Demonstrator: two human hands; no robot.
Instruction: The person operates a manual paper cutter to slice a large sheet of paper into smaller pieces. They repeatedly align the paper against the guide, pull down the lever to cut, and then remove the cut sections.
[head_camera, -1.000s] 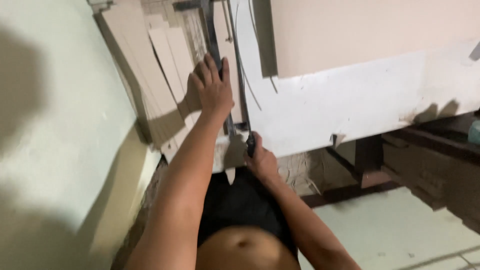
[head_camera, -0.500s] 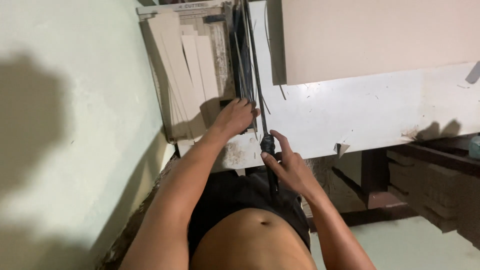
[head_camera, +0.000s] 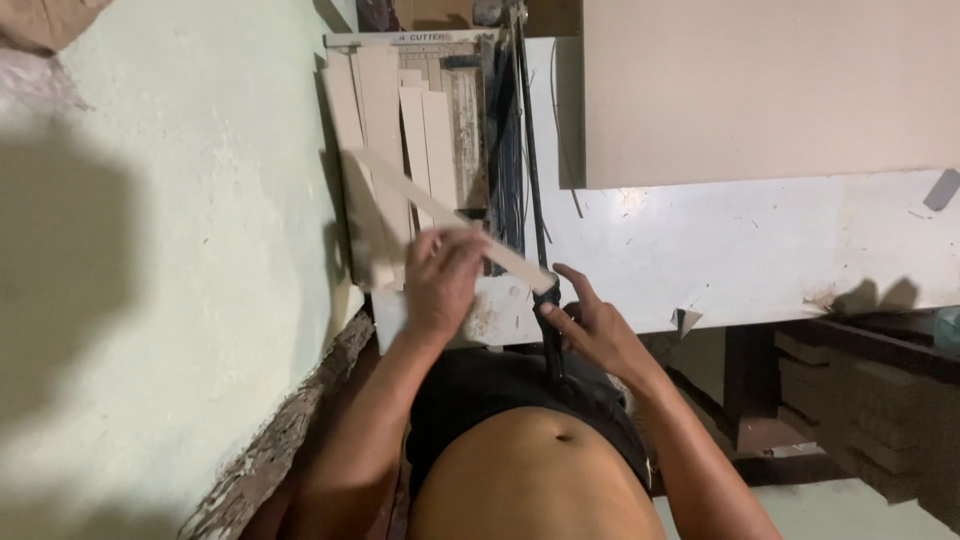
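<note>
Half a second ago the left hand (head_camera: 442, 283) lay flat on the stack of strips (head_camera: 385, 170) beside the blade; it is now raised clear of the stack and closed around one strip (head_camera: 450, 215), thumb under and fingers over. The strip runs diagonally from upper left to lower right, and its near end reaches the handle (head_camera: 548, 320). The change indicates that a freshly cut piece has been taken off the cutter bed (head_camera: 462, 120).

The right hand (head_camera: 590, 325) rests at the handle as it did half a second ago. The fingers are loosely spread rather than clenched, with the thumb and forefinger against the dark bar. The cutter arm (head_camera: 525, 150) lies low along the bed edge, apparently in the closed position.

Materials:
- Strips: pale beige board, flat, long and narrow, with straight edges. The held strip keeps its line without sagging, so the board is judged stiff.
- Cutter: a worn bed with a faint ruled grid and a dark, slender metal arm.
- Surface (head_camera: 760, 250): white, scuffed, carrying small offcuts and thin slivers (head_camera: 685, 318).
- Large sheet (head_camera: 770, 90): the same beige board, uncut, lying flat to the right of the arm.
- Wall (head_camera: 170, 250): pale green plaster, crumbling at its base.
</note>
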